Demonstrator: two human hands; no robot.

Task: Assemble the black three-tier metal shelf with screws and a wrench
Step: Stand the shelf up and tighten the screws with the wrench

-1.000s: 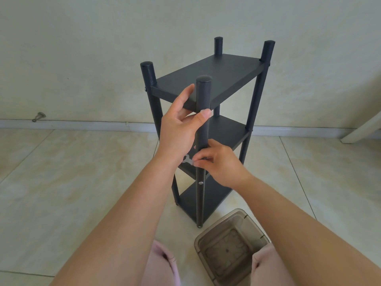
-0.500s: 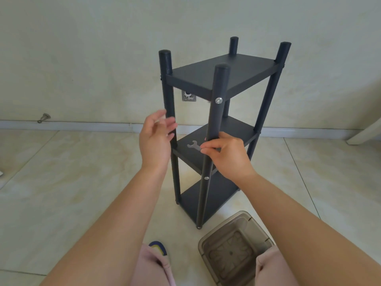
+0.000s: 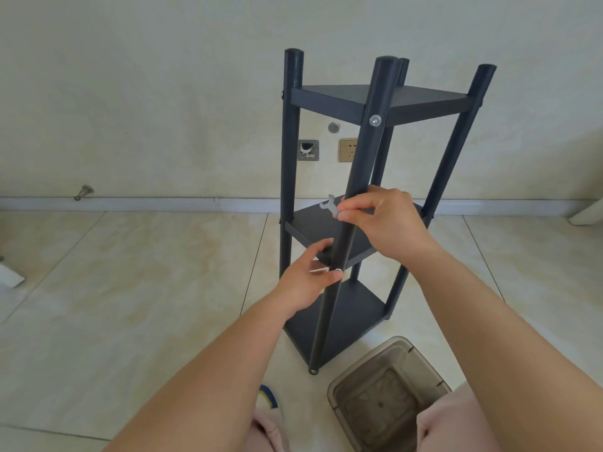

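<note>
The black three-tier shelf (image 3: 424, 101) stands upright on the tiled floor, one front post (image 3: 367, 154) nearest me. A silver screw (image 3: 375, 120) sits in that post at the top tier, and another screw (image 3: 337, 270) at the middle tier. My right hand (image 3: 388, 223) pinches a small flat silver wrench (image 3: 329, 207) beside the post, just above the middle tier. My left hand (image 3: 306, 278) grips the front corner of the middle tier, thumb above the edge and fingers below, right beside the lower screw.
A translucent brown plastic bin (image 3: 349, 386) stands on the floor just in front of the shelf's foot. On the wall behind are a socket (image 3: 348, 150) and a metal plate (image 3: 307, 150). A door stop (image 3: 84, 192) sticks out at the baseboard on the left. My knees fill the bottom edge.
My left hand left the top of the front post and dropped to the middle tier's corner. My right hand kept the wrench beside the post. The view now shows more wall.
</note>
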